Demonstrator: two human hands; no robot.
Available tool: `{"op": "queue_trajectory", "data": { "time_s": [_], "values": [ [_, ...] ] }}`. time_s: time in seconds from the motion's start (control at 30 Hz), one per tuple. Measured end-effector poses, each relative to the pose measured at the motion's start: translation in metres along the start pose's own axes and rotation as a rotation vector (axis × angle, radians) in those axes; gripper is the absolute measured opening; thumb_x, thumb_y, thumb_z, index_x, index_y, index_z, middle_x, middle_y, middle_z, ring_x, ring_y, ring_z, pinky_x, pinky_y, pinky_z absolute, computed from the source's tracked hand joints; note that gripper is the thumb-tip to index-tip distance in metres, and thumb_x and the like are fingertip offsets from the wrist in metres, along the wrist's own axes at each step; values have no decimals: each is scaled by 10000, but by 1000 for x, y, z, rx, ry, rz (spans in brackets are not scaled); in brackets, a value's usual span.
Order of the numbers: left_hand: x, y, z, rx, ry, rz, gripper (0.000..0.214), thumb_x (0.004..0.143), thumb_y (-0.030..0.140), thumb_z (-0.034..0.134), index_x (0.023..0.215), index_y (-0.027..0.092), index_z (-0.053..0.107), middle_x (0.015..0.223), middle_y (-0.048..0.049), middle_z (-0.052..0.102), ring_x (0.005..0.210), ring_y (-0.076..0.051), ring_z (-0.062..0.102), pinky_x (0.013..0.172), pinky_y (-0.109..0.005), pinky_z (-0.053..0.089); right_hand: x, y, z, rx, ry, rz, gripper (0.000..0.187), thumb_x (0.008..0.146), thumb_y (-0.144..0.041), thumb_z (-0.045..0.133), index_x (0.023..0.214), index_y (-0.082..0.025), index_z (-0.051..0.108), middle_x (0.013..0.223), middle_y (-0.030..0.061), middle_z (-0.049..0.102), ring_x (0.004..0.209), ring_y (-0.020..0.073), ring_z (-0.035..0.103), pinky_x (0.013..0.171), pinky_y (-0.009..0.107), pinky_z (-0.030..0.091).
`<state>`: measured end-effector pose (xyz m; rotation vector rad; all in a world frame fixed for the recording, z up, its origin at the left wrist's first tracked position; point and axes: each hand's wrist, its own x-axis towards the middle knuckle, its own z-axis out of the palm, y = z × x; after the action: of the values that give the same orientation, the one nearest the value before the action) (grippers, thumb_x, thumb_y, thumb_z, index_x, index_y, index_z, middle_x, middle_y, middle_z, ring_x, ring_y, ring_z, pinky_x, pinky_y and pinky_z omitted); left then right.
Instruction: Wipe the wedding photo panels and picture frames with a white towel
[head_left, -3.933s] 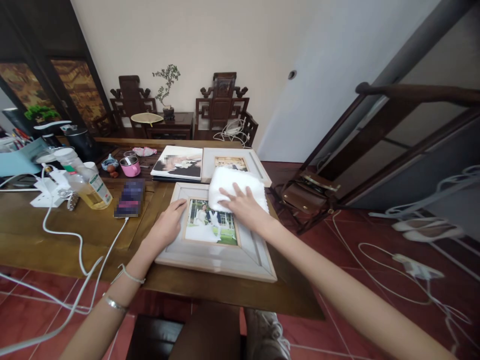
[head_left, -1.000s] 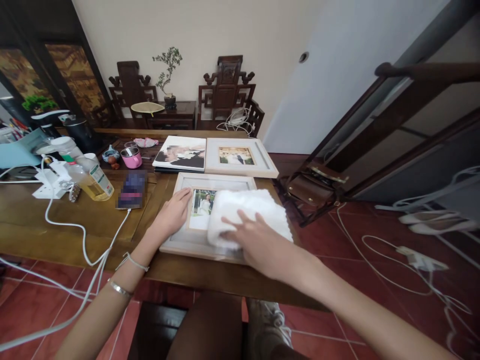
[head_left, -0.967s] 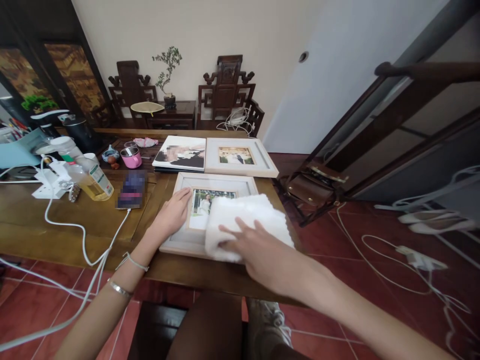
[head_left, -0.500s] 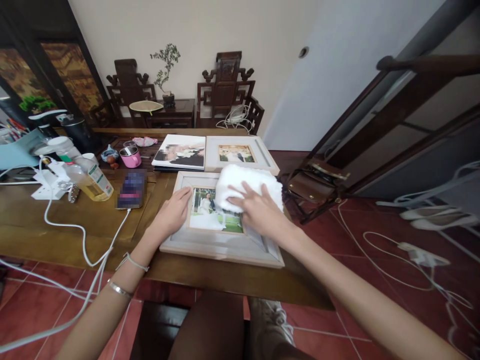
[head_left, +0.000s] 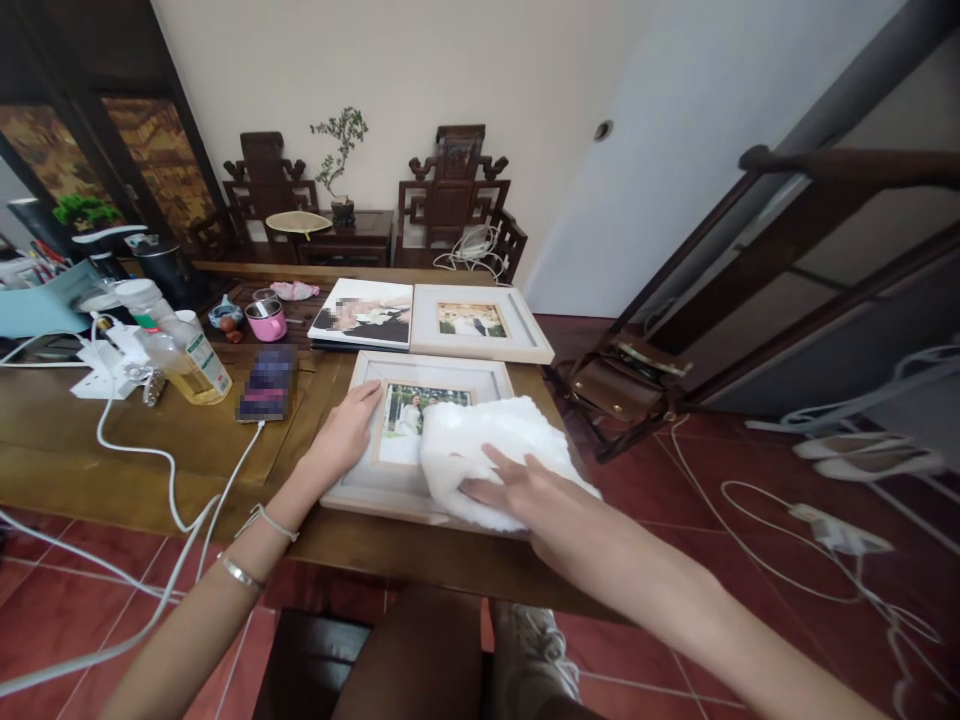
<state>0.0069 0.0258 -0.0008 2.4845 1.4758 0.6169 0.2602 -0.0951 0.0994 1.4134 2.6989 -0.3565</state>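
Note:
A picture frame with a pale wide border and a photo of people outdoors lies flat on the wooden table. My left hand holds its left side, fingers stretched along the edge and thumb hidden. Pressed onto the right and lower part of the frame is a white fluffy cloth. My right hand grips this cloth from above, fingers partly sunk into it. The cloth covers the photo's right portion and the frame's lower right corner.
Behind lie a second framed photo and a flat photo panel. On the left are a phone on a white cable, a tilted bottle, a pink mug and a power strip. A brown bag is beyond the table's right side.
My right hand has drawn the cloth from the frame's upper right toward its lower right, nearer to me. My left hand stays on the left edge. The view has tilted slightly upward.

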Motion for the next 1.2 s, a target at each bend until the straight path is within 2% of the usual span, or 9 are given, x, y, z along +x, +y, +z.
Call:
{"op": "queue_trajectory", "data": {
  "time_s": [0.17,0.33,0.43,0.53,0.63,0.77,0.87,0.97,1.2],
  "values": [
    [4,-5,3,6,41,40,701,673,-76,352,1338,106,479,1433,-137,458,1355,-208,391,1121,-384,353,13,23,-5,-164,56,182,936,565,167,323,1390,-250,472,1444,126,445,1234,321,509,924,424,491],
    [9,-4,4,19,62,30,694,666,-83,353,1323,91,493,1419,-149,472,1342,-218,409,1116,-400,359,65,67,-4,-389,207,183,805,665,148,307,1354,-211,517,1519,66,334,1351,412,306,947,607,421],
    [11,-2,2,16,65,13,679,679,-87,346,1313,95,505,1405,-149,489,1334,-219,422,1117,-402,359,87,78,9,-388,201,120,781,674,134,329,1333,-227,542,1506,19,360,1378,413,238,1004,672,319],
    [12,-1,1,7,49,0,658,707,-79,338,1318,101,503,1413,-145,482,1336,-214,419,1113,-396,364,82,60,17,-314,133,109,746,671,115,363,1307,-214,572,1483,36,401,1369,422,254,1015,689,288],
    [12,-1,2,-4,38,-7,651,722,-74,332,1326,107,497,1431,-134,465,1351,-204,399,1118,-390,358,52,26,11,-215,12,87,738,663,101,396,1304,-215,580,1466,62,424,1349,436,294,1000,698,307],
    [12,0,2,-22,38,-16,626,753,-56,330,1329,124,497,1433,-126,465,1348,-200,404,1119,-403,355,7,-10,-4,-52,-104,10,766,620,97,417,1277,-249,608,1429,68,477,1345,403,337,1015,607,386],
    [11,1,1,-10,25,-14,612,770,-34,346,1338,144,487,1442,-113,455,1350,-197,401,1123,-398,348,-4,-15,-8,12,-92,-6,762,610,86,398,1240,-272,636,1340,77,569,1308,350,419,1016,540,421],
    [8,2,-1,8,-1,1,606,779,-14,354,1353,144,467,1459,-110,431,1366,-198,377,1127,-390,342,11,0,-3,-21,-48,48,771,621,84,381,1286,-240,599,1325,100,579,1313,344,414,1028,539,402],
    [8,3,-5,-29,11,-19,592,782,-9,350,1328,161,506,1440,-88,462,1342,-200,414,1125,-391,348,82,63,19,-218,185,140,679,702,29,425,1339,-176,539,1509,75,352,1388,416,204,1033,660,262]
  ]
}}
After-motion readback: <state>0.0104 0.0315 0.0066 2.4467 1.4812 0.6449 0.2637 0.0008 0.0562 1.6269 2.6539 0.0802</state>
